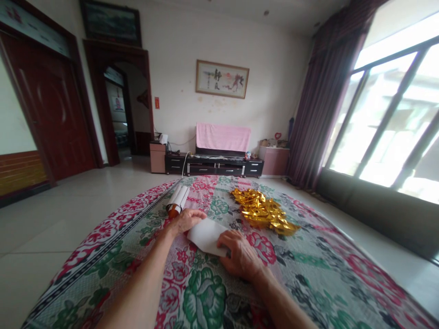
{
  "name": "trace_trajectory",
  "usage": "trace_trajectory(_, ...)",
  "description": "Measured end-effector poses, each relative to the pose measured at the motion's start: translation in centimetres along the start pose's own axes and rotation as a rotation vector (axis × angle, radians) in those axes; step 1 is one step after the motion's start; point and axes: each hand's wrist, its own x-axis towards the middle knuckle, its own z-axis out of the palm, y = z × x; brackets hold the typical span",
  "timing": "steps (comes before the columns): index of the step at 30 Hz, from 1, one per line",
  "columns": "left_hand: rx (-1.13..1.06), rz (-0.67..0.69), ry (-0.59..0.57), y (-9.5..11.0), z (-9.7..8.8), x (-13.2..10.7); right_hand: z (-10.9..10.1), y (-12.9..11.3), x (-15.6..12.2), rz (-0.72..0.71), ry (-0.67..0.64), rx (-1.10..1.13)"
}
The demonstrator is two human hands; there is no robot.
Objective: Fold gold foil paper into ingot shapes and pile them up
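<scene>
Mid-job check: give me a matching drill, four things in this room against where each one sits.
Things:
1. white sheet
2. rolled paper
3. gold foil pile
4. pink cloth

Places:
A. at the far wall, draped above the low dark cabinet
B. under the left hand and the right hand
C. on the floral cloth, just beyond the left hand
D. on the floral cloth, to the right of the sheet, apart from both hands

Pairs: 1-B, 2-C, 3-D, 4-A
</scene>
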Motion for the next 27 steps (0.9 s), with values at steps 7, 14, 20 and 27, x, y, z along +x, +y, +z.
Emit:
trace_trajectory(7,0.039,0.167,0.101,0.1,1.7,0.8,-0.4,-1.1,0.2,-0.047,-0.03,0.158)
trace_trajectory(14,0.083,0.234,0.11,1.3,2.5,1.1,-0.2,2.5,0.7,0.372,0.292,0.228)
trace_trajectory(20,0.076,0.331,0.061,2.9,3.5,1.1,0.5,2.9,1.7,0.463,0.218,0.181)
trace_trajectory(27,0.025,0.334,0.131,3.2,3.6,1.4,0.5,3.1,2.5,0.553,0.314,0.3)
